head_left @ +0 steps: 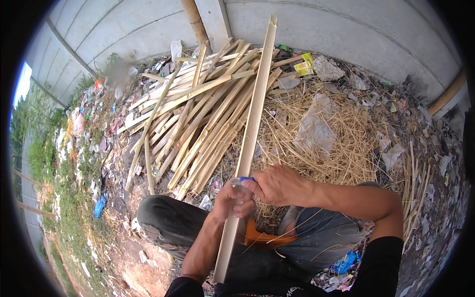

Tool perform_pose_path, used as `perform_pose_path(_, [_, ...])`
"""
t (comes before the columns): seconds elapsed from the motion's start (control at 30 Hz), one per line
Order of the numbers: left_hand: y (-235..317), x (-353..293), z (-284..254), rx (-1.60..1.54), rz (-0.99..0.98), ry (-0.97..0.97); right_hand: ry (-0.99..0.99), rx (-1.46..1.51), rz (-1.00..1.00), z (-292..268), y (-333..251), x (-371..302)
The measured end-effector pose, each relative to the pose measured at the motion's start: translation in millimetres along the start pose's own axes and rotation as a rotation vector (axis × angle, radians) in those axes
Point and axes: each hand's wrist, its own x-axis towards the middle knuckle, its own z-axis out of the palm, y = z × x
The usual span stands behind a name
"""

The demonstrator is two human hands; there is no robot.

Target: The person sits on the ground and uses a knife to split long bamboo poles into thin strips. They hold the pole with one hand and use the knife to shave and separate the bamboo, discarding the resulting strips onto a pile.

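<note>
A long split bamboo strip (253, 114) with a hollowed, pale inner face runs from my lap up toward the wall, tilted slightly right. My left hand (231, 200) is closed around its lower part. Close against it, my right hand (278, 184) is closed too, its thumb side touching a small blue item (243, 179) lying across the strip. That item's kind is unclear, and whatever sits inside the right fist is hidden. Beyond my hands, a large heap of split bamboo strips (210, 116) lies on the ground.
Straw-like bamboo shavings (341, 148) cover the ground at right, with a plastic sheet (316, 123) on them. An orange curved object (264, 236) lies between my bent legs. A concrete wall (336, 37) and bamboo post (195, 22) stand behind. Litter and weeds (44, 156) spread left.
</note>
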Motion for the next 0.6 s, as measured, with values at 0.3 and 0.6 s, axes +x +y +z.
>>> perform_pose_path(0.3, [-0.2,-9.1,18.1,-0.028,-0.095,-0.006,0.272,-0.168,0.152,-31.9,60.5,27.4])
perform_pose_path(0.6, [-6.8,3.9,11.9,0.022,-0.056,-0.022,0.156,-0.159,0.011,-12.4,19.5,-2.9])
